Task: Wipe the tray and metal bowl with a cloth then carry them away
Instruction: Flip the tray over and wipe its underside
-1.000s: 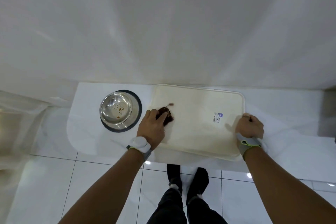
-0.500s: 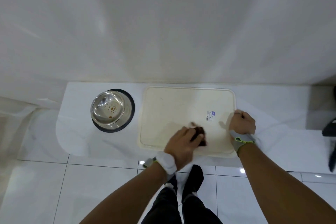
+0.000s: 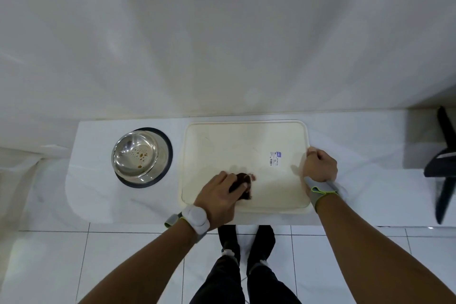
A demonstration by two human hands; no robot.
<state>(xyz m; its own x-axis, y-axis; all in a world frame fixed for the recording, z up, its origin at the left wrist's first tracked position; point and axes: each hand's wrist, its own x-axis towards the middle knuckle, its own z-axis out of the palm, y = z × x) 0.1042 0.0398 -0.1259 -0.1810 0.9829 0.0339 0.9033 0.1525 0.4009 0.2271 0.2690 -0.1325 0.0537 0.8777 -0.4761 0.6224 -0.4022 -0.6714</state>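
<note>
A cream rectangular tray (image 3: 246, 140) lies flat on the white covered table, with a small label near its right side. My left hand (image 3: 219, 197) presses a dark brown cloth (image 3: 244, 184) onto the tray's near left part. The tray's right rim is gripped by my right hand (image 3: 319, 165). Left of the tray stands a metal bowl (image 3: 138, 155) with a black rubber base, upright, with brown spots inside.
The white table cover (image 3: 98, 190) ends in a rounded left corner. A white draped wall rises right behind the table. A black chair part (image 3: 444, 163) shows at the far right. White floor tiles and my feet lie below the table edge.
My left hand slid the cloth from the tray's far left down to the near middle, then slightly back left. My right hand kept its grip on the tray's right rim.
</note>
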